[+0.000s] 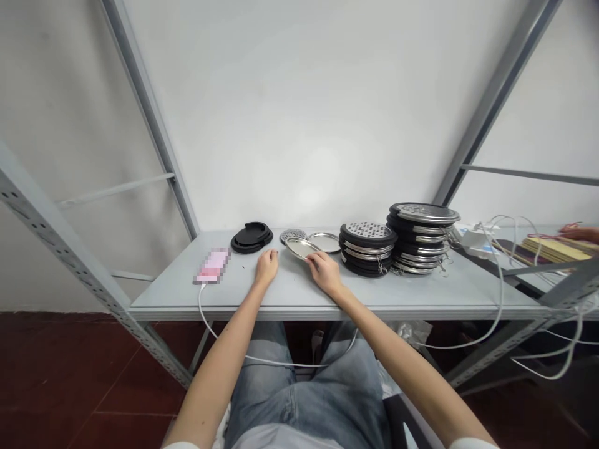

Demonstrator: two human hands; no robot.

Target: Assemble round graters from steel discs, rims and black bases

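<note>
My right hand [324,270] grips the near right edge of a shallow round metal plate [300,247], which tilts above the table. My left hand [267,267] rests at the table, its fingers curled together; whatever they hold, if anything, is too small to make out. Behind the held plate lie a perforated metal disc [292,236] and another round metal plate [326,242]. Beyond my left hand are stacked black rings [251,237]. Right of my right hand stands a stack of black-rimmed round parts [367,249] with a perforated top and small wire clasps.
A taller stack of similar round parts [420,237] stands farther right. A blurred-out pink phone-like object [214,265] with a white cable lies on the left of the table [182,293]. Metal posts frame both sides. At far right, another person's hand [583,233] is near yellow bundles [556,246].
</note>
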